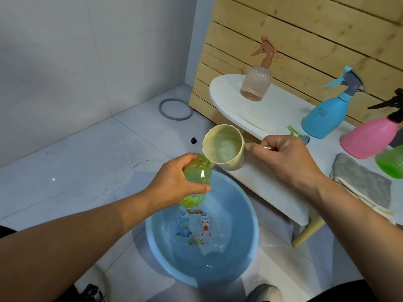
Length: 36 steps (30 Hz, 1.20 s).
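Over a blue basin (239, 247) of water, a left hand (174, 182) grips an uncapped yellow-green bottle (194, 184) as a right hand (285, 158) pinches a cream cup's (222, 147) handle; tipping slowly, rim against the narrow mouth, should limit spills.

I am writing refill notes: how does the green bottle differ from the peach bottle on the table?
The green bottle has an open neck; the peach bottle carries a sprayer. The green one is tilted in the left hand; the peach one stands upright. Both are see-through plastic.
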### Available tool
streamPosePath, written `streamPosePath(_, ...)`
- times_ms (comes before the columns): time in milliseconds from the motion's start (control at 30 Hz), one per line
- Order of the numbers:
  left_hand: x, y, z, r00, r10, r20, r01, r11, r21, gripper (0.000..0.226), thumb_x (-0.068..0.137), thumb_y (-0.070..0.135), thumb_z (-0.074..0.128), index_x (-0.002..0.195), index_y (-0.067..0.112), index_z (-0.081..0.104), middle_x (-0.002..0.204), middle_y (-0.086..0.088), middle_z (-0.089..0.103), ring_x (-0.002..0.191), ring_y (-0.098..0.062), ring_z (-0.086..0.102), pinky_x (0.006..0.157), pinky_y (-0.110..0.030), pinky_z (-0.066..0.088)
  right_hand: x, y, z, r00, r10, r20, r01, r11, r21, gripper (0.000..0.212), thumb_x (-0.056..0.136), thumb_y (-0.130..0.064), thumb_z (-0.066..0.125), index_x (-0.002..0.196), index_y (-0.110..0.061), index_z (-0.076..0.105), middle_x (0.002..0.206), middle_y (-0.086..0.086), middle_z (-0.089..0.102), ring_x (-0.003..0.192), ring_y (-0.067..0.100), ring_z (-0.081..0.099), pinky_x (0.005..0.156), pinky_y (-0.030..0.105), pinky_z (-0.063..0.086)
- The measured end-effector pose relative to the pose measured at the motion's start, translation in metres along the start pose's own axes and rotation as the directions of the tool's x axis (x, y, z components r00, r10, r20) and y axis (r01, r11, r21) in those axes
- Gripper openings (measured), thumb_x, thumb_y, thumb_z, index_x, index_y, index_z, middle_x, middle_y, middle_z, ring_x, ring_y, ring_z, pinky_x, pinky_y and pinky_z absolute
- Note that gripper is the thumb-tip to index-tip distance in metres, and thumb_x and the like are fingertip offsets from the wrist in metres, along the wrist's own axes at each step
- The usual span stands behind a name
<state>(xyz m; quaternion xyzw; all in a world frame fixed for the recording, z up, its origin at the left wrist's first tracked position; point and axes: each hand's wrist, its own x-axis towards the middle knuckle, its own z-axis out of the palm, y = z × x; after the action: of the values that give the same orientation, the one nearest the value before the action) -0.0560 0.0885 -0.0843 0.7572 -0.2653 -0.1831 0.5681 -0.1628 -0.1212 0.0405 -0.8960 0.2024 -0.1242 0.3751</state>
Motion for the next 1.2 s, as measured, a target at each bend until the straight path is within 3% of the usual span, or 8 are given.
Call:
streamPosePath(233,-0.0001,0.0003,0.0008,1.000,-0.004,0.010,0.004,1.000,0.010,0.066,0.064,0.029,0.098,0.122,0.037,0.066,0.103,0.018,0.074,0.095,0.000,0.070,0.082,-0.021,0.059,-0.0025,0.0002,-0.0012,0.999,-0.032,-0.009,0.031,0.996,-0.078,0.045,0.088,-0.043,0.073,0.060,-0.015,0.052,0.045,-0.013,0.037,0.044,0.007,0.032,0.043,0.015,0.028)
streamPosePath(433,-0.0011,-0.0003,0.0019,1.000,-0.004,0.020,0.004,1.000,0.011,0.067,0.064,0.030,0.098,0.122,0.036,0.066,0.104,0.017,0.074,0.096,-0.001,0.070,0.084,-0.024,0.060,-0.0062,-0.0013,-0.0025,0.999,-0.047,-0.013,0.045,0.991,-0.127,0.048,0.089,-0.045,0.071,0.058,-0.016,0.050,0.045,-0.011,0.037,0.045,0.008,0.033,0.050,0.026,0.031)
streamPosePath(800,-0.0022,-0.0007,0.0031,1.000,0.003,0.023,-0.003,1.000,0.014,0.064,0.065,0.030,0.098,0.120,0.036,0.067,0.102,0.017,0.073,0.094,-0.001,0.069,0.078,-0.017,0.058,-0.0061,-0.0012,-0.0008,0.997,-0.068,-0.036,0.062,0.987,-0.150,0.048,0.088,-0.046,0.072,0.058,-0.015,0.051,0.045,-0.011,0.039,0.046,0.009,0.034,0.051,0.027,0.032)
streamPosePath(1200,-0.0032,-0.0016,0.0042,1.000,0.011,0.024,-0.012,0.999,0.033,0.061,0.064,0.033,0.098,0.116,0.042,0.067,0.101,0.016,0.073,0.094,-0.001,0.068,0.080,-0.024,0.060,-0.0094,-0.0042,0.0001,0.993,-0.103,-0.057,0.090,0.976,-0.200,0.046,0.089,-0.045,0.071,0.057,-0.017,0.052,0.044,-0.012,0.043,0.046,0.009,0.038,0.051,0.027,0.032)
